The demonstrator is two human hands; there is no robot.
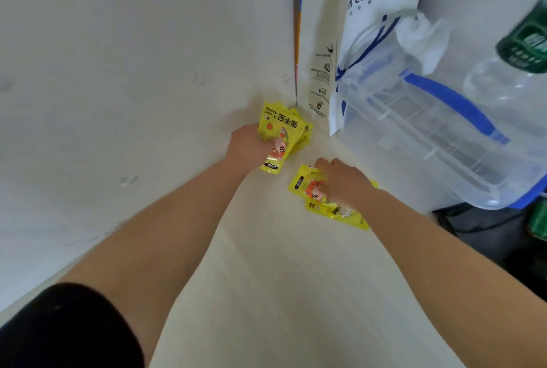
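**A:** Where are the packets sitting right now?

**B:** The left hand [250,142] is gripping a fanned stack of glossy yellow foil packets [281,126], right in front of the foot of the tall white paper coffee bag [322,42]. The right hand [343,181] is curling its fingers over the loose yellow packets [334,210]. These are lying flat on the cream table [281,279], further out from the bag and slightly apart from the stack.

**A:** So both hands are holding something?

**B:** Yes, each is closing on its own packets, and the two hands are working apart from each other.

**A:** How are you expecting them to handle?

**B:** I'm judging them to be light, thin and floppy. The film looks slick, so a fan is probably going to slide apart under a loose grip. I'm thinking of pinching across one sealed edge, with the thumb on the face and the fingers underneath, and squaring the stack. The flat ones are probably needing an edge lifted off the table first.
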